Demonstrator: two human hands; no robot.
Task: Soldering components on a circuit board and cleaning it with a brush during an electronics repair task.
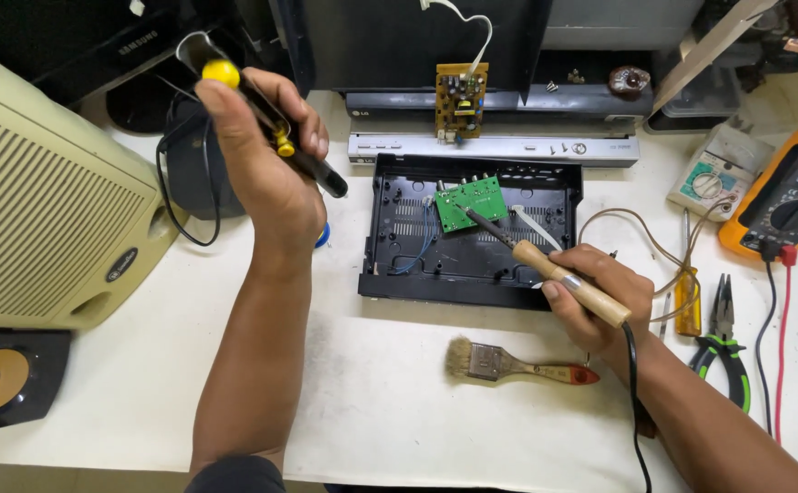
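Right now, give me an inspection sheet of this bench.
Surface: white worktable, scuffed and smudged.
Job's things: green circuit board inside an open black plastic chassis; soldering iron tip on the board.
Clutter: paintbrush, pliers, yellow-handled screwdriver, orange multimeter, analog meter.
Grippers: left hand raised, holding a black and yellow desoldering pump; right hand grips the iron's wooden handle.
Cables: iron's black cord; red and black meter leads; brown wires.
Surroundings: beige speaker cabinet; brown circuit board standing behind.
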